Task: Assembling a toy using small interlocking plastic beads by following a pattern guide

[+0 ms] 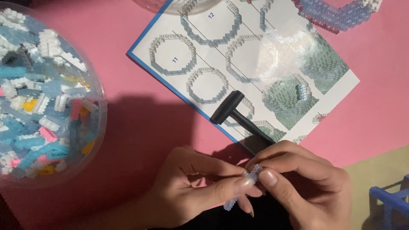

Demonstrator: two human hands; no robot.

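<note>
A pink desk (145, 115) fills the view, dim along its near edge. On the left stands a clear round tub (99, 91) heaped with tiny blue, white, pink and yellow bricks. Further back lies an instruction sheet (341, 76) printed with ring diagrams, a small black hammer (233, 111) resting on its near edge. At the far right sits a part-built pale blue ring (336, 17). Near centre, the left hand (187, 187) and right hand (306, 183) meet, fingertips pinched shut on a small pale blue brick piece (252, 173) between them.
</note>
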